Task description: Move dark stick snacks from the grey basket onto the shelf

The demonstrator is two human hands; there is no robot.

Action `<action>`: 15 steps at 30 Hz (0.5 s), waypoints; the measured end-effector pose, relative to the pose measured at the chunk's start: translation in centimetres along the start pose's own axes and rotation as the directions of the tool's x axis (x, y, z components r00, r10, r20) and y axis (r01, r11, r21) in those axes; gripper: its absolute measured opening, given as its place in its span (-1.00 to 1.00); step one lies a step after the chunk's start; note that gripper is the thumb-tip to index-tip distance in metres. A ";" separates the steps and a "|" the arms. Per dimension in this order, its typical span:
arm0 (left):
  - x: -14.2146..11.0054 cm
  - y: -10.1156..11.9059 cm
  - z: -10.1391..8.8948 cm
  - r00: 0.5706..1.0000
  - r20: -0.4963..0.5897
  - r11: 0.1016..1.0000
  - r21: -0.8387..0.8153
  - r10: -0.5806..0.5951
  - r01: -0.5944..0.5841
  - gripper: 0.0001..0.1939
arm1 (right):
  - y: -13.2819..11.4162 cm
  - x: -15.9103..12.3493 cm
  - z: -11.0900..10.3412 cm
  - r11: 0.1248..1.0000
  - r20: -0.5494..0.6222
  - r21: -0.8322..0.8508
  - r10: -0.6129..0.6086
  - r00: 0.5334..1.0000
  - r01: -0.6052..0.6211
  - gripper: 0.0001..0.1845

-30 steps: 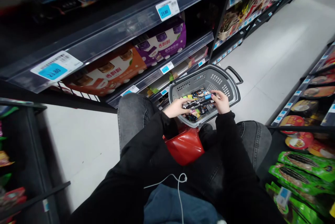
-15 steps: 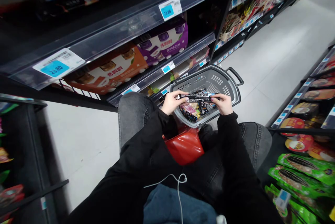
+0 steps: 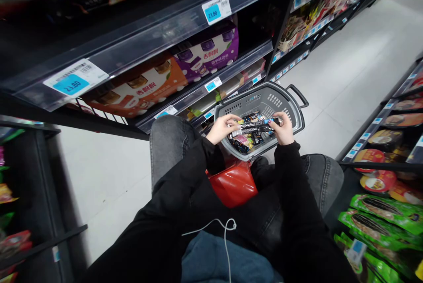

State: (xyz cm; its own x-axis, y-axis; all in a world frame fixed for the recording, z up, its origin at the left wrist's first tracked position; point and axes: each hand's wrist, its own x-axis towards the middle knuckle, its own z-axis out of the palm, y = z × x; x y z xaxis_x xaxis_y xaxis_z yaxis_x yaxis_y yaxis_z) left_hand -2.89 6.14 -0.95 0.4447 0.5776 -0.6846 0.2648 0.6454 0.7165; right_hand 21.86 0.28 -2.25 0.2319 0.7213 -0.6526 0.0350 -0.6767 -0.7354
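Observation:
Over the basket, my left hand (image 3: 224, 128) and my right hand (image 3: 283, 128) hold slim black stick packets (image 3: 248, 128) level between them. My left fingers and thumb are closed about the left end. At the right end, my right thumb and fingers pinch the packets. Below, the grey shopping basket (image 3: 300, 125) contains more small dark packets (image 3: 257, 138) and a pinkish packet (image 3: 243, 139). The packets' exact number in my hands is hard to make out.
Shelves on the left bear purple (image 3: 211, 53) and orange (image 3: 145, 87) multipacks above price labels (image 3: 216, 9). A red shiny thing (image 3: 233, 184) lies between my legs. At right are green bags (image 3: 383, 230) and round tubs (image 3: 378, 180). Pale floor (image 3: 350, 67) runs along the aisle.
The left end of the packets has dropped slightly, and my left fingers have shifted along it. My right hand has turned a little and changed its pinch at the right end.

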 end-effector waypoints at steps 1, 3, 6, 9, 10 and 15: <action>0.0 0.0 0.1 0.998 0.066 1.000 0.008 -0.007 0.007 -0.60 | 0.0 -0.1 0.1 1.000 0.022 -0.007 0.006 1.000 -0.005 -0.58; -0.1 0.0 0.6 0.983 0.180 0.999 0.034 -0.024 0.019 -0.63 | -0.1 -0.3 0.7 1.000 0.078 -0.023 0.022 0.997 -0.020 -0.58; -0.3 -0.2 1.9 0.964 0.262 0.998 0.059 -0.048 0.034 -0.73 | -0.3 -0.7 2.1 0.998 0.167 -0.045 0.044 0.985 -0.037 -0.58; -0.5 -0.7 3.3 0.965 0.254 0.997 0.050 -0.063 0.052 -0.71 | -0.3 -0.9 3.5 0.997 0.225 -0.055 0.067 0.972 -0.056 -0.63; -0.4 -0.8 3.6 0.965 0.253 0.997 0.039 -0.069 0.061 -0.67 | -0.2 -1.0 3.8 0.997 0.225 -0.052 0.075 0.972 -0.065 -0.67; -0.3 -1.2 3.9 0.940 0.330 0.990 -0.076 -0.086 0.117 -0.68 | 0.4 -0.8 3.6 0.993 0.097 0.020 0.117 0.988 -0.119 -0.71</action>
State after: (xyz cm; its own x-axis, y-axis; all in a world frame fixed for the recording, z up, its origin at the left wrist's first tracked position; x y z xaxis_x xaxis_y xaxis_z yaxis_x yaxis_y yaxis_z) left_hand -0.02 3.26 -1.05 0.6777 0.3225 -0.6608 0.2495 0.7445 0.6192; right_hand 18.17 -0.05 -2.69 0.1392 0.6484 -0.7485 -0.0126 -0.7546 -0.6560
